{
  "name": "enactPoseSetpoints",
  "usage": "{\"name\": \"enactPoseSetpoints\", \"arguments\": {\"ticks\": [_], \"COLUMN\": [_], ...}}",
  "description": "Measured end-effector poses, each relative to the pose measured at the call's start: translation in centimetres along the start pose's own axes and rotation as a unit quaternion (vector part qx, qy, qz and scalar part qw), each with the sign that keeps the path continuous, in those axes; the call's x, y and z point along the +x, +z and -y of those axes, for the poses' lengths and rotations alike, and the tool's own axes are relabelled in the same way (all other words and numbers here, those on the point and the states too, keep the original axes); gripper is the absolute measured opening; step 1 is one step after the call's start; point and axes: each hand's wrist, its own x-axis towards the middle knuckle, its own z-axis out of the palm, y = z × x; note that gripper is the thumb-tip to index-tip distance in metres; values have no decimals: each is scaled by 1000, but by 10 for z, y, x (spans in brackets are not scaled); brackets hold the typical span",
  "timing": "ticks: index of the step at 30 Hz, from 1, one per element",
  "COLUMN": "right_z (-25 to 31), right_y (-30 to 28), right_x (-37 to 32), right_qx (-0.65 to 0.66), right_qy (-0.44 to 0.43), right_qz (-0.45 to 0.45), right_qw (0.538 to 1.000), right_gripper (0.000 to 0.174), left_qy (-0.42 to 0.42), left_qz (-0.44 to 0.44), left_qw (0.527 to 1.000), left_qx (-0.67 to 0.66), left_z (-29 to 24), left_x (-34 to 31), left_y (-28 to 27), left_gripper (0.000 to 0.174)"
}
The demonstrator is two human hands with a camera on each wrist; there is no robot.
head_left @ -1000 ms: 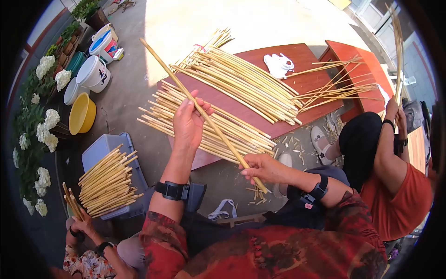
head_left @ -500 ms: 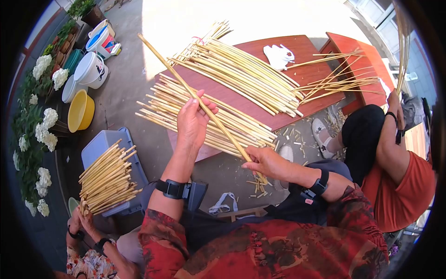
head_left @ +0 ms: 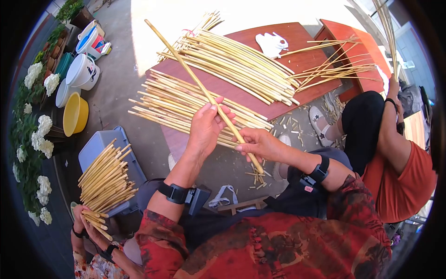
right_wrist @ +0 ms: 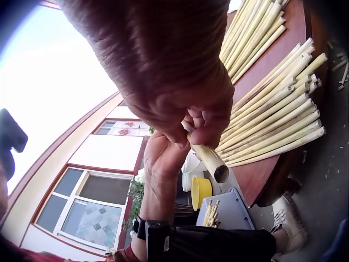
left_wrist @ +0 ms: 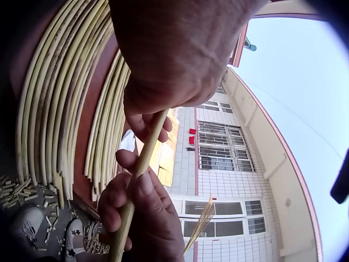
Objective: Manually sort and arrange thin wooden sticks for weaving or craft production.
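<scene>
One long pale stalk [head_left: 186,67] slants across the head view, its far end up over the table and its near end below the right hand. My left hand [head_left: 206,125] holds it near the middle, thumb on one side and fingers on the other. Close to the lower end, my right hand [head_left: 260,143] pinches the stalk between thumb and fingers. The right wrist view shows the stalk's dark, cut end [right_wrist: 221,173] sticking out past the fingers. In the left wrist view the stalk [left_wrist: 143,161] runs between both hands.
Two spreads of stalks [head_left: 232,60] lie on the reddish table [head_left: 297,35]. White gloves [head_left: 272,44] lie on it too. People sit at both sides, one beside a grey-blue bin [head_left: 132,158] bearing stalks. Cut bits [head_left: 295,125] litter the floor; buckets [head_left: 82,72] stand left.
Both hands keep hold of the stalk. My left hand has shifted down and right, nearer my right hand. The seated person at lower left now holds several stalks pointing another way.
</scene>
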Motion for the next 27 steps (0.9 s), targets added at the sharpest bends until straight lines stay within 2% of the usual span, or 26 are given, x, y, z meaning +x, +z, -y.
{"name": "enactPoseSetpoints", "arguments": {"ticks": [4, 6, 9, 13, 18, 21, 24, 27], "right_z": [-4, -8, -8, -11, -14, -16, -26, -28], "right_y": [-3, -1, -3, -3, -9, -11, -13, -14], "right_x": [-3, -6, -8, -7, -3, -2, 0, 1], "right_qx": [27, 130, 197, 192, 149, 145, 118, 95], "right_qy": [21, 30, 49, 42, 26, 23, -15, -15], "right_qz": [60, 87, 104, 88, 7, -10, -12, -21], "right_qw": [998, 987, 974, 977, 989, 989, 993, 995], "right_gripper": [26, 27, 26, 24, 22, 22, 23, 20], "left_qy": [18, 24, 26, 9, -21, -51, -60, -58], "left_qz": [-8, -7, 3, 21, 38, 39, 31, 25], "left_qw": [1000, 1000, 1000, 1000, 999, 997, 996, 997], "left_qx": [-7, -9, -14, -10, 12, 43, 56, 53], "left_z": [-3, -5, -3, 3, 13, 17, 19, 21], "left_x": [3, 4, 5, 4, 2, 0, 1, 3], "left_y": [-3, -2, 1, 8, 19, 24, 27, 26], "left_gripper": [33, 33, 34, 35, 37, 37, 37, 35]}}
